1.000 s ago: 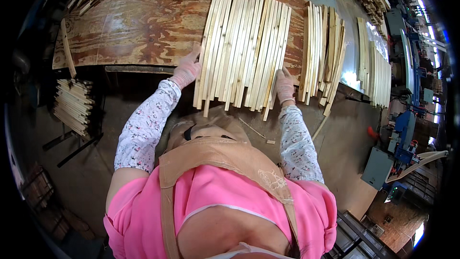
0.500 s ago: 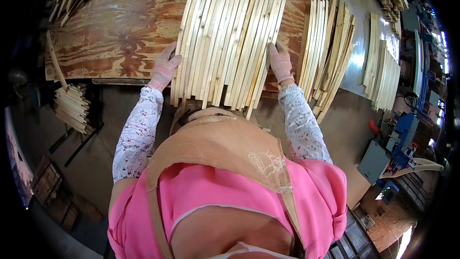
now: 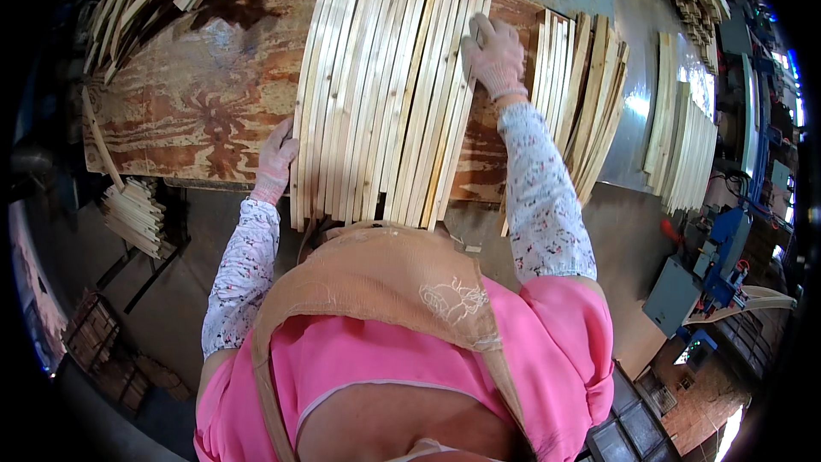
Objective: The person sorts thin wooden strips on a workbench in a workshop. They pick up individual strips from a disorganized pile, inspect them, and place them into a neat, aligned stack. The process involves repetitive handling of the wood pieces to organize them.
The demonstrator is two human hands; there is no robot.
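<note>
A row of long, narrow pale wooden strips (image 3: 368, 94) lies side by side on the plywood tabletop (image 3: 197, 137); their near ends overhang the front edge, close to my apron. My left hand (image 3: 275, 158), in a pinkish knit glove, rests against the row's left side near the front, fingers stretched along the edge and thumb toward the strips. My right hand (image 3: 498, 53), gloved alike, reaches to the far right corner. Its spread fingers touch the outermost strips. The ends of the strips are slightly uneven, and dark gaps show between a few of them.
Right of the row stands another group of strips (image 3: 590, 85), some darker. Further right, more strips (image 3: 684, 145) lie by a shiny metal surface (image 3: 629, 111). Loose wood pieces (image 3: 141, 0) are heaped at the far left. A small stack (image 3: 134, 216) sits below the table's left end.
My right hand has moved from the row's right side up to its far right corner. The row has shifted left, with my left hand staying against it, and its near ends look more even.
</note>
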